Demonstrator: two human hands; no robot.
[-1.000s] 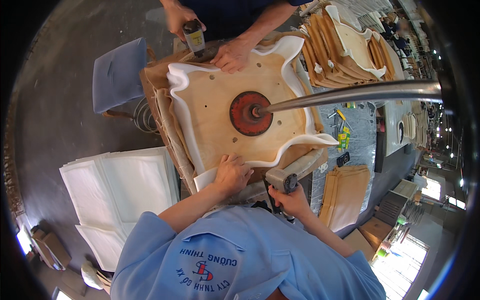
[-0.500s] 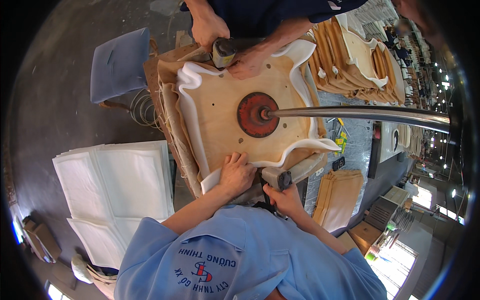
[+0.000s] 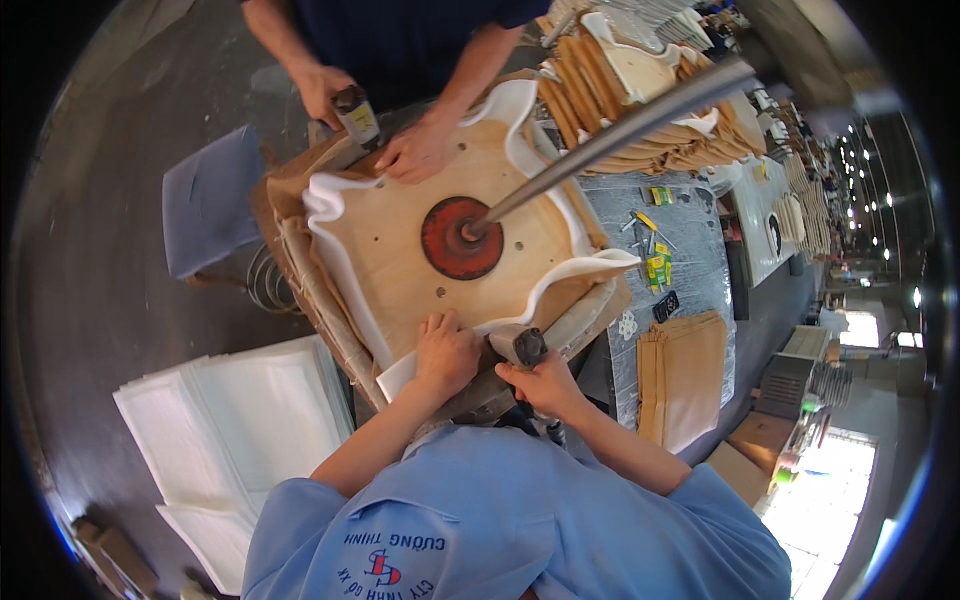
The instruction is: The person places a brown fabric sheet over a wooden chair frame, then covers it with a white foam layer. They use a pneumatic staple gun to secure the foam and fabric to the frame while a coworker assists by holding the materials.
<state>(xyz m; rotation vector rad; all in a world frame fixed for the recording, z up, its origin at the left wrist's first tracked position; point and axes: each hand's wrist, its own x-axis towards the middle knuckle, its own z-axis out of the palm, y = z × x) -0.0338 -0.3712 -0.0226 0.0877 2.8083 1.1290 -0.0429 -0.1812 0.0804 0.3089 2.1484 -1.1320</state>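
A wooden seat board [image 3: 400, 265], edged with white foam padding [image 3: 345, 270] and brown fabric, lies before me. My left hand [image 3: 447, 355] is closed over the near edge, fingers bent onto the board and the padding there. My right hand [image 3: 545, 385] grips a pneumatic staple gun [image 3: 522, 347], its head at the near edge just right of my left hand. A round red clamp pad [image 3: 462, 238] on a metal rod [image 3: 610, 130] presses on the board's middle. Across from me, a co-worker's hand [image 3: 325, 95] holds another staple gun [image 3: 357, 115]; the other hand presses the far edge.
Stacked padded seat pieces [image 3: 630, 110] stand at the far right. On the plastic-covered table [image 3: 690, 215] lie small yellow boxes [image 3: 658, 268] and a pile of brown sheets [image 3: 685, 375]. White sheets [image 3: 235, 440] are stacked at left, with a blue cushioned stool [image 3: 212, 205] beyond.
My view has turned, so the board and clamp appear shifted left and rotated. The co-worker's staple gun and other hand have moved slightly apart. My hands keep their places at the near edge.
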